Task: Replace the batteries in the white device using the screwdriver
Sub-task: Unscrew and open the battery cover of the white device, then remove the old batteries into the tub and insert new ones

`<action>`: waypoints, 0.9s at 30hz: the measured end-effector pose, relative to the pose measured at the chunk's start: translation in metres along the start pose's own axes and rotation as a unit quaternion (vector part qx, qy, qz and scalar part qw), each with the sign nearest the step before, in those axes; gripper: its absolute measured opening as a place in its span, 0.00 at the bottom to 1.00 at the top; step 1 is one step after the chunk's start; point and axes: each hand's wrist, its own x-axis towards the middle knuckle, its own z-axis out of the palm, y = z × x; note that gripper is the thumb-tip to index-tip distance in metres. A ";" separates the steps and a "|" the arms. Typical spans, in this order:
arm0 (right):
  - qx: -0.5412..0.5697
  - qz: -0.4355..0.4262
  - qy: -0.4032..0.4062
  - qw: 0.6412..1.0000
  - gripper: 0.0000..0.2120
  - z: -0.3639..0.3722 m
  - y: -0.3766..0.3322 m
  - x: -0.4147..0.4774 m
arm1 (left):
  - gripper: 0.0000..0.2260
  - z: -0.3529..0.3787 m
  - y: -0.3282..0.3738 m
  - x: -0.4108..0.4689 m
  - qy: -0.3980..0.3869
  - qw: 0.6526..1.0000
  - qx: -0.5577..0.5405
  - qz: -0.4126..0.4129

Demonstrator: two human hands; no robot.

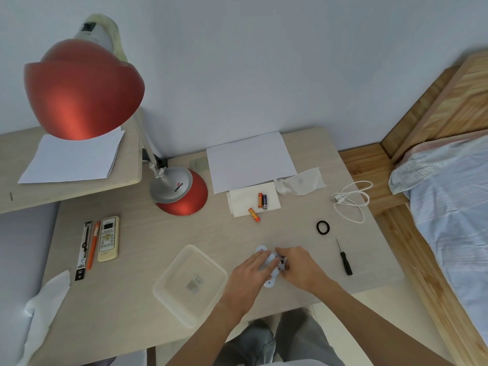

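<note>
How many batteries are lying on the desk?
3: an orange battery and a dark battery side by side on the tissue, a loose orange battery at its edge. Hands may hide others.

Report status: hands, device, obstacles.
Both hands, left hand and right hand, on white device. Screwdriver lying idle right. Batteries unobstructed.

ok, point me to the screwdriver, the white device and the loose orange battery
screwdriver (346, 263), head view, on its black handle.
white device (269, 282), head view, on the near end showing below the hands.
loose orange battery (254, 215), head view, mid-body, lying on the desk.
</note>
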 end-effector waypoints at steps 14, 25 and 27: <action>0.008 0.034 -0.028 0.999 0.22 0.006 0.006 0.003 | 0.27 -0.069 -0.001 -0.058 0.178 0.981 -0.022 -0.074; 0.000 0.042 -0.026 0.999 0.28 0.003 0.003 0.003 | 0.25 -0.051 -0.077 -0.134 0.138 0.958 -0.014 -0.250; -0.001 0.045 -0.027 0.999 0.27 0.003 0.003 0.003 | 0.25 -0.043 -0.083 -0.133 0.123 0.958 -0.014 -0.259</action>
